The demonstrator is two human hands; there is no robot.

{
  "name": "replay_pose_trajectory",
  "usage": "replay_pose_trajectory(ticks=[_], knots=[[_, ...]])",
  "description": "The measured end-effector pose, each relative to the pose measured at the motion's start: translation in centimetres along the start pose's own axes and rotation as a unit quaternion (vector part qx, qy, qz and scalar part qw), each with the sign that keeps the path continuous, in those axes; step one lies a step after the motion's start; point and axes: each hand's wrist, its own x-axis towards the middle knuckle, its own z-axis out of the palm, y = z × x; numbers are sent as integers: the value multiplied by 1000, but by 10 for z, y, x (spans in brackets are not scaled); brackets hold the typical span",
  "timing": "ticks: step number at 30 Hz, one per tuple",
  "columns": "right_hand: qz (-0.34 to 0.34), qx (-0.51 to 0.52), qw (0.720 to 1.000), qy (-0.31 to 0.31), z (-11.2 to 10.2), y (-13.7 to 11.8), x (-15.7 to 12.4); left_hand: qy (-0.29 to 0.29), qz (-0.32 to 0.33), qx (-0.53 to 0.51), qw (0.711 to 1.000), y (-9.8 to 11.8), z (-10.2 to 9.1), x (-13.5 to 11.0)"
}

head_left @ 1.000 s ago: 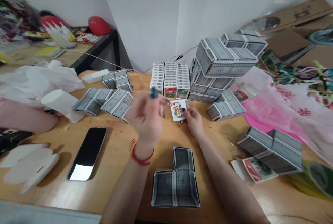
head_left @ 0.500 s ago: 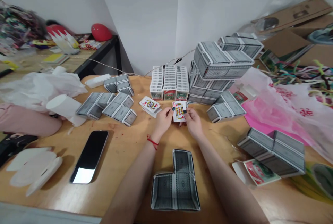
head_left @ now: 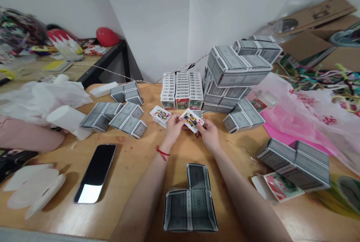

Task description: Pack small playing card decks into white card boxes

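Observation:
Both my hands meet above the wooden table (head_left: 135, 167), holding a small stack of playing cards (head_left: 191, 119) with a face card on top. My left hand (head_left: 173, 129) pinches the top card's left edge, tilting it. My right hand (head_left: 209, 134) grips the stack from the right and below. A few face-up cards (head_left: 160, 114) lie on the table just left of my left hand. An L-shaped block of folded grey card backs (head_left: 191, 200) lies between my forearms near the front edge.
Rows of card boxes (head_left: 182, 90) and tall grey card-back blocks (head_left: 234, 71) stand behind my hands. More grey blocks lie left (head_left: 114, 116) and right (head_left: 296, 163). A black phone (head_left: 95, 172), white plastic bags (head_left: 39, 97), a pink bag (head_left: 303, 122) and a person's sleeve (head_left: 25, 139) are around.
My left hand came down from mid-air and joined the right on the stack. Face-up cards now lie left of it. The top card has turned askew.

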Motion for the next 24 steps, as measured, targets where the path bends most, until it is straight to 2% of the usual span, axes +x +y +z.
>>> replay_pose_trajectory(ticks=[5,8,10,14,19,24], knots=[[-42,30,994,96,-6,5,6,-72,-46,23,996,1,-1,-3],[-45,38,993,104,-10,5,8,-136,-61,52,988,4,-5,-2],[-38,25,995,88,-10,5,8,-155,-34,56,986,6,-8,0],[-34,-16,997,63,-9,4,6,-133,27,74,988,5,-10,5],[-48,-39,995,84,-11,3,6,-107,34,113,987,-4,-10,8],[-47,-58,994,85,-13,6,8,-74,69,208,973,-8,-11,9]])
